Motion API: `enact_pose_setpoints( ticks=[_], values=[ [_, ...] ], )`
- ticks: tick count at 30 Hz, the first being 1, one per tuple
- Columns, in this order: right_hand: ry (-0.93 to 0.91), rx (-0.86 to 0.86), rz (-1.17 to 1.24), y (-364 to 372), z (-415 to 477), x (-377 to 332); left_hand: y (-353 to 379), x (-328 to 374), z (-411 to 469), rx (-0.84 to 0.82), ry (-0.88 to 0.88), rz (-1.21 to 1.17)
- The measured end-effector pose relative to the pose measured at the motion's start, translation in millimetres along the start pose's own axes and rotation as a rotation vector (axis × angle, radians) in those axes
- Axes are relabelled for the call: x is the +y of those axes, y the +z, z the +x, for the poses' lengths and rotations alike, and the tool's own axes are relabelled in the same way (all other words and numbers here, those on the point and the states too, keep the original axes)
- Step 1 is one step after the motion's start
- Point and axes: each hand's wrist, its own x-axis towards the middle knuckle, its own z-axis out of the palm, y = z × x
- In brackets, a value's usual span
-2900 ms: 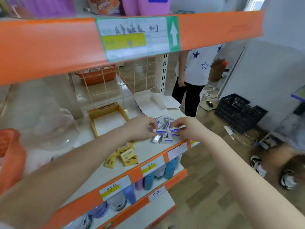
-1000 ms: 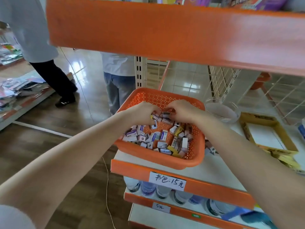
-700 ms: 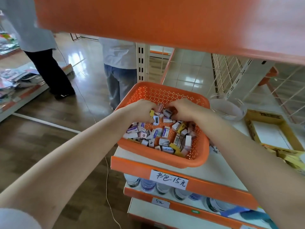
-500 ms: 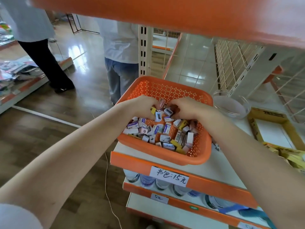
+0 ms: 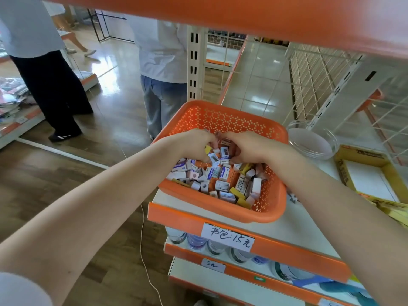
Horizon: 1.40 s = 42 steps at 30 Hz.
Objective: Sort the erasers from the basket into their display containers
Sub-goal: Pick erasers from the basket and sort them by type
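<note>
Erasers (image 5: 220,173) lie jumbled in the orange basket (image 5: 220,209), too many to count, and both hands work at the far middle of the heap. The left hand (image 5: 195,144) and right hand (image 5: 246,146) meet knuckle to knuckle, fingers curled down, each gripping a few small boxed erasers, with a couple pinched between them. One basket sits at the left end of the shelf (image 5: 295,230), its near rim reaching the orange front lip and its left corner at the shelf's end, open floor beyond. Bare shelf lies to the right, toward one glass bowl (image 5: 313,141) just beside the basket's far corner and one open yellow box (image 5: 344,173) further right. An upper shelf edge (image 5: 242,12) hangs overhead. Two people (image 5: 163,51) stand beyond in the aisle. Half a second ago the hands were in this same spot, bunched the same way.
</note>
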Motion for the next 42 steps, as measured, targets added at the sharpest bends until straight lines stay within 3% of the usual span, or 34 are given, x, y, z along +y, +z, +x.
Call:
enact_pose_setpoints(
  ticks=[3,8,10,16,22,29,34,38,42],
  values=[
    [0.007,0.065,-0.009,-0.4,1.8,3.7,-2.4,1.8,-2.7,0.03,0.035,-0.029],
    [0.116,0.251,0.247,-8.9,-0.1,10.9,-4.1,9.0,-9.3,0.071,0.122,-0.057],
    [0.129,0.31,0.222,-10.1,0.8,11.5,-3.1,12.8,-11.8,0.056,0.149,-0.045],
    [0.166,0.286,0.137,-9.0,2.1,10.3,4.9,27.5,-10.4,-0.075,0.226,0.027],
    [0.172,0.302,0.161,-8.7,2.6,10.0,10.3,30.2,-5.3,-0.084,0.214,0.148],
    [0.174,0.42,0.229,-13.8,-3.3,4.7,-8.1,28.2,-11.5,0.144,0.116,-0.074],
    [0.146,0.577,0.273,-36.6,-39.5,8.8,-24.3,42.8,-17.4,0.108,0.077,-0.01],
    [0.166,0.579,0.28,-49.1,-99.4,30.0,-35.5,90.2,-15.3,0.258,0.097,-0.016],
    [0.337,0.585,0.221,-48.0,-169.4,76.0,-28.4,162.9,0.0,0.323,0.223,-0.035]
  ],
)
